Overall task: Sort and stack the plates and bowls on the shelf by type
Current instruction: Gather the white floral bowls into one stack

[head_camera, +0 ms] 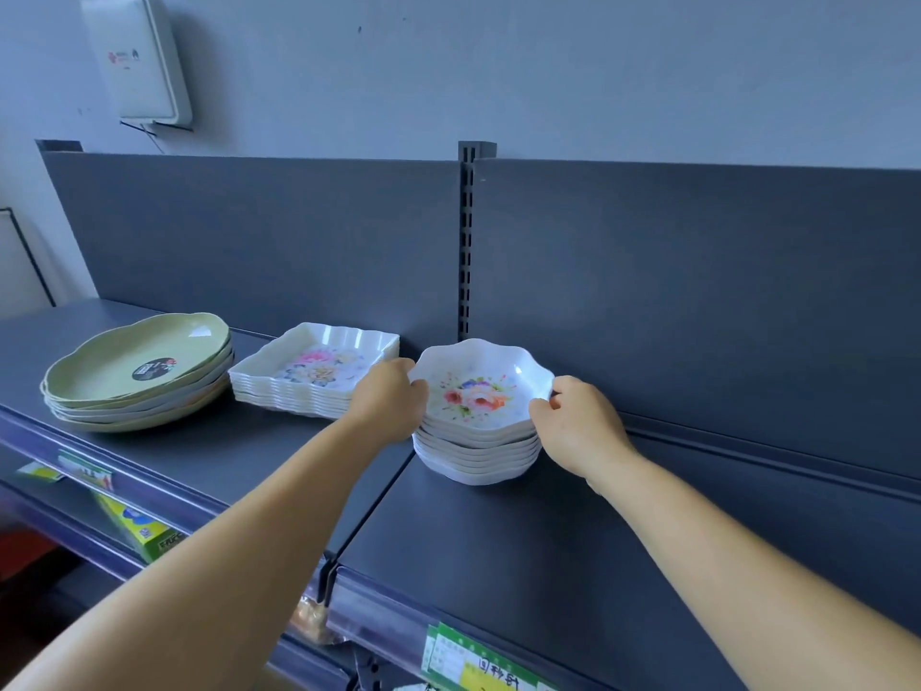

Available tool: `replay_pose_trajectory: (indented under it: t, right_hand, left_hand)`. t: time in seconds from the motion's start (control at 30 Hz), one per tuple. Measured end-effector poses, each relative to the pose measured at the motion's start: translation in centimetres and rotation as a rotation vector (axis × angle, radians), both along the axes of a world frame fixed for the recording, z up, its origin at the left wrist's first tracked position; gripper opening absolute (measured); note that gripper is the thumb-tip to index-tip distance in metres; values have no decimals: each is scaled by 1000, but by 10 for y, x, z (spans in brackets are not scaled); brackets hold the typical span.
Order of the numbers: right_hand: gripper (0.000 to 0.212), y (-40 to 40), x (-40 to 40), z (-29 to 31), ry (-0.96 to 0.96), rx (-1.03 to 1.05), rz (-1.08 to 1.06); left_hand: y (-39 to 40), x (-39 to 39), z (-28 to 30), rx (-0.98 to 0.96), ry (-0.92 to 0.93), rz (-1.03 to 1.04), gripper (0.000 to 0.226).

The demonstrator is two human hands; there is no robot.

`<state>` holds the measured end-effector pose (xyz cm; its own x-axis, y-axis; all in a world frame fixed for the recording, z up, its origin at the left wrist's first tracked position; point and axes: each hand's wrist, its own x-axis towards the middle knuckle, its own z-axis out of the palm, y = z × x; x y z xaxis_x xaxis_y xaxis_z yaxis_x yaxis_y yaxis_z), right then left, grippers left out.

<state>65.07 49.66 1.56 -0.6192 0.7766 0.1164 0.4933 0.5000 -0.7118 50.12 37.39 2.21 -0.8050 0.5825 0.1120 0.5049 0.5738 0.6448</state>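
Three stacks stand on the dark grey shelf [498, 536]. At the left is a stack of round green scalloped plates [134, 371]. In the middle is a stack of white square floral dishes [319, 374]. To the right is a stack of white wavy-rimmed floral bowls [478, 416]. My left hand [388, 401] grips the left rim of the top bowl. My right hand [578, 426] pinches its right rim. Both hands hold the stack from opposite sides.
The shelf's dark back panel [697, 291] rises right behind the stacks, with a slotted upright post [466, 241] in the middle. Price tags [473, 660] line the front edge. A green and yellow box [139, 531] sits on the lower shelf. A white wall unit [139, 57] hangs above left.
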Motion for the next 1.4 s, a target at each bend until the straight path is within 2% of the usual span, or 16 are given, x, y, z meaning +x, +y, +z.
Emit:
replay_pose_trajectory:
  t: [0.1,0.2,0.3,0.43,0.53,0.63,0.8,0.93,1.07,1.2,1.4]
  right_hand:
    - [28,-3,3,2,-50,23,-17]
    - [14,-9,6,5,-116,35,-19]
    - [13,-17,11,6,-193,68,6]
    - [37,-25,17,3,-255,110,67]
    - [34,-26,21,3,-260,115,83]
    - [36,-27,29,6,-274,115,114]
    - [39,-26,62,4,-354,194,132]
    - [44,-22,103,5,-395,241,74]
    - [43,-11,156,2,-427,243,-18]
    - [55,5,213,-2,-454,228,-75]
    - [59,36,300,-8,-481,205,-162]
  left_hand:
    - [2,0,0,-94,26,-15,32]
    - [4,-1,2,-169,61,-23,34]
    - [4,-2,4,-190,65,-32,30]
    - [2,0,5,-198,77,-51,23]
    - [2,6,8,-242,143,-59,22]
    - [0,18,11,-307,241,-94,30]
    - [3,59,15,-400,505,-259,35]
    - [16,106,18,-327,490,-459,49]
    - [38,148,12,-258,511,-600,44]
    - [69,197,3,-277,523,-738,46]
    - [116,276,-9,-301,524,-848,44]
